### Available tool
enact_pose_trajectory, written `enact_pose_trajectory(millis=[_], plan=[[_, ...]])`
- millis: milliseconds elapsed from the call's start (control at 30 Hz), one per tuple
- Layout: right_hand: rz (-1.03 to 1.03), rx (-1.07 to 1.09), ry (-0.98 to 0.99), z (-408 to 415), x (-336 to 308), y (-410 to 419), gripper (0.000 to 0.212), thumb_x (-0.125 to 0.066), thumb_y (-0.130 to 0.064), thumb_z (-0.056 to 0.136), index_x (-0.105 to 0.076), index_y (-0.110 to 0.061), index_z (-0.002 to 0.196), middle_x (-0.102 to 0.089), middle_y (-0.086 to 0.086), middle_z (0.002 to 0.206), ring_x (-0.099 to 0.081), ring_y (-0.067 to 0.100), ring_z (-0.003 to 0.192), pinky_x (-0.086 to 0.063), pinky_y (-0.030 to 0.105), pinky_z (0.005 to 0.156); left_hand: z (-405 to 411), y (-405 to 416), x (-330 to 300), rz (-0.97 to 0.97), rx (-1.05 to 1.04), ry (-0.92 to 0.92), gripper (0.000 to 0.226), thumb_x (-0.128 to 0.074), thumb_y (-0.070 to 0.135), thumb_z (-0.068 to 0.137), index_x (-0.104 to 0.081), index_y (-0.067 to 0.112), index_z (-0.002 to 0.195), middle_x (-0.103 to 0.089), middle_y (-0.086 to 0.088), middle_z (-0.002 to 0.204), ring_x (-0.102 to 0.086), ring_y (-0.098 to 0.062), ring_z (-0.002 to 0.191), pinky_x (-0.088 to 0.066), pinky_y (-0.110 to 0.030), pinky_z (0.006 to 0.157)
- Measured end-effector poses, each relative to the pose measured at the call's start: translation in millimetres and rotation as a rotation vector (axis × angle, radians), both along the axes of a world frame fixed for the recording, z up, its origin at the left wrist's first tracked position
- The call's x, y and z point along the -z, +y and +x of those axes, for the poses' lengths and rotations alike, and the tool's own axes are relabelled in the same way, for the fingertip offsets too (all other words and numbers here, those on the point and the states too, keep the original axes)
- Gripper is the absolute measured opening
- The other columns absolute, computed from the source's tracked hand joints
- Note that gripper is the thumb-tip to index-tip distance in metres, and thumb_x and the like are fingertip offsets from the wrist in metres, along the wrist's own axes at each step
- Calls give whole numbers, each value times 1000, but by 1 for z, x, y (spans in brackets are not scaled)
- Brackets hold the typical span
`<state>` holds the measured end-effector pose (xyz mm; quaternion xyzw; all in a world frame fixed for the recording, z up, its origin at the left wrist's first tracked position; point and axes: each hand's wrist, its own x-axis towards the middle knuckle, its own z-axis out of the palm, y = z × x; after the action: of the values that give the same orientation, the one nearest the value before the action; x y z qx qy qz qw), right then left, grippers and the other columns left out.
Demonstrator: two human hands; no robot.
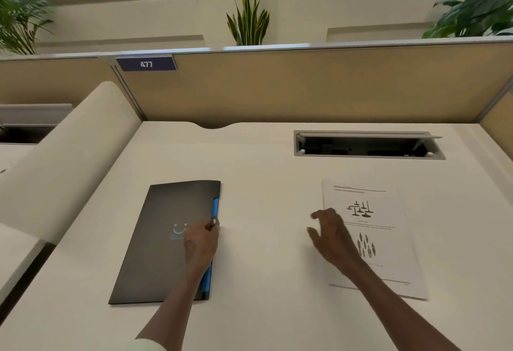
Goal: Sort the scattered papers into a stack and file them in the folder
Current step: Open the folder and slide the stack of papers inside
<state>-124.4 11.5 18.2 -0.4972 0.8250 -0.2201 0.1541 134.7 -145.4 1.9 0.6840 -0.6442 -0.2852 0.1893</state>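
A dark grey folder (155,242) with a blue strip along its right edge lies closed on the left half of the white desk (263,189). My left hand (200,242) rests on the folder's right edge, fingertips pinched at the small round clasp on the blue strip. A neat stack of printed papers (388,211) with drawings lies on the right half of the desk. My right hand (333,236) hovers over the stack's left edge with fingers spread, holding nothing.
An open cable tray (366,146) is sunk into the desk behind the papers. A tan partition (305,86) with a plate reading 477 closes the back. A curved cream divider (63,161) stands at the left. Plants sit behind the partition.
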Motion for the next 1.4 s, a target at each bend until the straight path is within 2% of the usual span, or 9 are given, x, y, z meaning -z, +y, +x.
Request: enact_pose_trajectory(millis=[233, 467, 667, 733, 800, 967, 1067, 1200, 1400], plan=[[77, -287, -139, 50, -1, -28, 39, -61, -31, 92, -55, -8, 123, -62, 6, 118, -59, 25, 110, -45, 29, 90, -8, 6, -24, -7, -10, 148, 33, -65, 28, 90, -65, 24, 57, -62, 5, 55, -56, -10, 52, -36, -22, 49], [157, -157, -420, 103, -33, -80, 87, -63, -64, 79, -34, -18, 147, -59, 5, 134, -62, 19, 113, -48, 26, 85, -26, 18, -74, -157, 42, 338, 19, -75, 27, 83, -75, 23, 64, -68, 7, 59, -64, -10, 59, -46, -20, 55], [-129, -85, -622, 117, -68, -94, 51, -44, -55, 95, -67, -9, 94, -71, 6, 79, -70, 19, 63, -61, 41, 59, -39, 33, -114, -208, 108, 505, 12, -79, 20, 81, -79, 27, 71, -73, 16, 67, -69, 1, 69, -52, -13, 62], [-192, -54, -646, 118, -76, -95, 44, -43, -45, 99, -67, -12, 83, -70, 4, 75, -70, 18, 62, -59, 36, 51, -38, 36, -121, -178, 158, 576, 4, -80, 24, 82, -80, 26, 84, -75, 17, 79, -70, -1, 79, -57, -20, 72], [-216, -45, -711, 117, -84, -95, 35, -43, -35, 98, -64, -20, 74, -70, 2, 75, -71, 13, 61, -58, 29, 49, -34, 39, -124, -108, 218, 604, 27, -80, 33, 80, -75, 29, 106, -73, 18, 102, -67, -2, 97, -58, -25, 81], [-196, -7, -834, 111, -95, -91, 34, -39, -27, 101, -63, -18, 79, -69, 4, 77, -71, 18, 67, -60, 32, 56, -19, 37, -121, -131, 216, 506, 61, -80, 40, 79, -53, 38, 133, -52, 23, 127, -50, -4, 117, -46, -27, 92], [-173, 19, -840, 108, -93, -86, 31, -39, -26, 101, -65, -15, 87, -70, 9, 80, -72, 22, 70, -62, 38, 60, -14, 33, -119, -222, 199, 455, 48, -76, 25, 85, -57, 42, 125, -51, 22, 122, -50, -8, 114, -45, -28, 92], [-138, 48, -778, 100, -87, -82, 32, -39, -27, 99, -62, -10, 85, -67, 13, 78, -71, 25, 69, -62, 43, 60, -10, 27, -119, -297, 157, 441, 45, -65, 6, 90, -60, 45, 111, -58, 20, 116, -60, -7, 104, -46, -12, 68], [-119, 154, -756, 86, -77, -76, 32, -38, -29, 100, -61, -11, 89, -69, 11, 85, -71, 25, 72, -62, 43, 61, -10, 20, -121, -228, 24, 372, 31, -64, 16, 92, -65, 26, 121, -69, 10, 114, -65, -3, 84, -43, -13, 68]])
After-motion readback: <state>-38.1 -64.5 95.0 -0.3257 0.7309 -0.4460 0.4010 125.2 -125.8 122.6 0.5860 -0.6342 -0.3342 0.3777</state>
